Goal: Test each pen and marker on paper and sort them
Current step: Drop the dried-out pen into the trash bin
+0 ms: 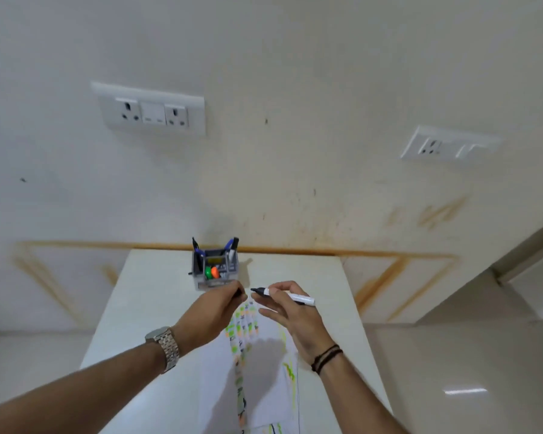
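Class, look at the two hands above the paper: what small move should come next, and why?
Probably lower the marker tip to a bare part of the paper and scribble. The right hand holds it with its black tip exposed, the left hand pinches what looks like its cap, and the sheet below already carries test marks.

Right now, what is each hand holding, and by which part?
Right hand pinches the uncapped white marker mid-barrel, near its black tip. Left hand pinches a small black piece, probably the cap.

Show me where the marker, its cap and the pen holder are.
marker (290, 296): head view, white barrel.
cap (239, 292): head view, black end showing past left hand's fingers.
pen holder (215, 285): head view, front wall.
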Tool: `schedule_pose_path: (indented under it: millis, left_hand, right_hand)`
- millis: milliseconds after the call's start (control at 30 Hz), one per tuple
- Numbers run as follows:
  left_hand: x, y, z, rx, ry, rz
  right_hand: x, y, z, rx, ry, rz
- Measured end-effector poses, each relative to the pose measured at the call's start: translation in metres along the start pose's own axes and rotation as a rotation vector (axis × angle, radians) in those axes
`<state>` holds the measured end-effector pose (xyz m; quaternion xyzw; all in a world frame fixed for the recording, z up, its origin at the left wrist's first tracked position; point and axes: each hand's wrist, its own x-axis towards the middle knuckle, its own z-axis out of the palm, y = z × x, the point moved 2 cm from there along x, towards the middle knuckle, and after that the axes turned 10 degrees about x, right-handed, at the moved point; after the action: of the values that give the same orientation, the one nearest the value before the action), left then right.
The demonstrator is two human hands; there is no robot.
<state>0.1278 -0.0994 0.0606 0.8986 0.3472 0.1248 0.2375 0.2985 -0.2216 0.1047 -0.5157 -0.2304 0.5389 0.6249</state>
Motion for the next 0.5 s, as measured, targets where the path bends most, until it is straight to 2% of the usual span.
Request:
schedule_pose_path:
  millis: [133,233,500]
  left_hand:
    - [-0.002,0.039,-0.064,-0.067,0.012,0.118]
    - [-0.004,0.063,-0.095,-0.039,-0.001,0.177]
    - [-0.007,0.110,-0.138,-0.030,0.044,0.267]
  right_hand:
    - [-0.031,-0.053,0.028,-0.046,-0.080,-0.137]
    - [-0.045,-0.080,0.040,-0.076,-0.075,-0.218]
    - [-0.076,-0.124,0.040,-0.060,-0.050,-0.316]
